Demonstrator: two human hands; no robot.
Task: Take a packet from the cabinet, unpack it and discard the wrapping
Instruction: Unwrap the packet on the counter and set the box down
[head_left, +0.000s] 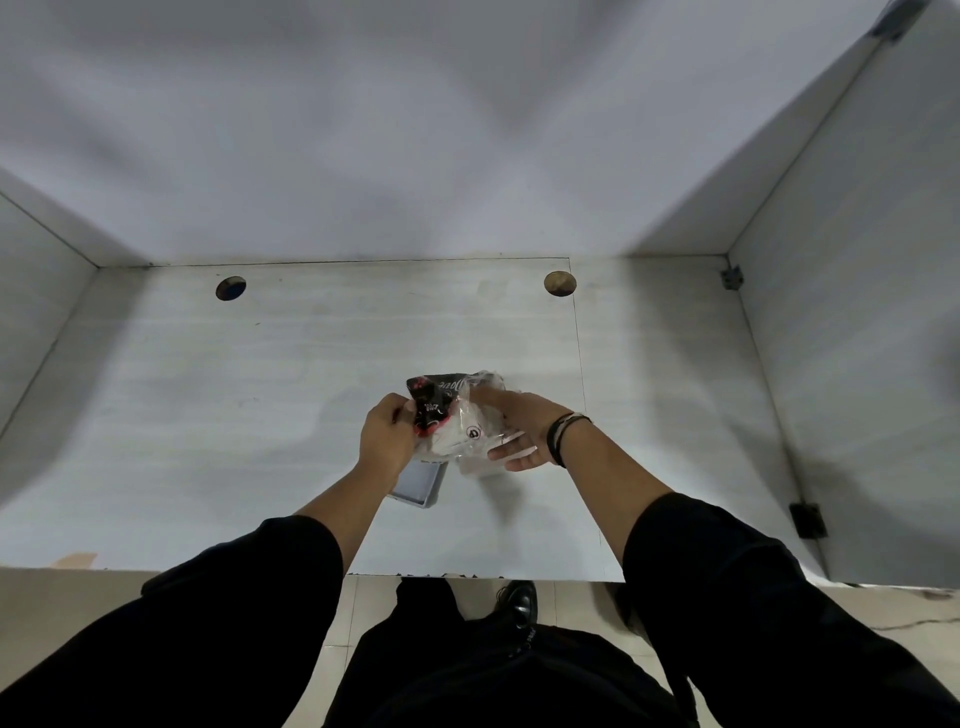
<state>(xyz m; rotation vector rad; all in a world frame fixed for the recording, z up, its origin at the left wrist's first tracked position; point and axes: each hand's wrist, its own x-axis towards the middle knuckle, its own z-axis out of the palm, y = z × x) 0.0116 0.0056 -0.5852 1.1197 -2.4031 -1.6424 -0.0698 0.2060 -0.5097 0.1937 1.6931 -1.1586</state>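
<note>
A packet of clear plastic with a black and red printed end is held above the white cabinet shelf, near its middle. My left hand grips the black and red end. My right hand holds the clear side, fingers spread along it, thumb below. Something white shows through the plastic. A small grey tray lies on the shelf under my left hand, partly hidden by it.
Two round holes pierce the shelf near its back wall. White side walls close in left and right; metal fittings sit on the right wall. Below the shelf's front edge are a tiled floor and a black shoe.
</note>
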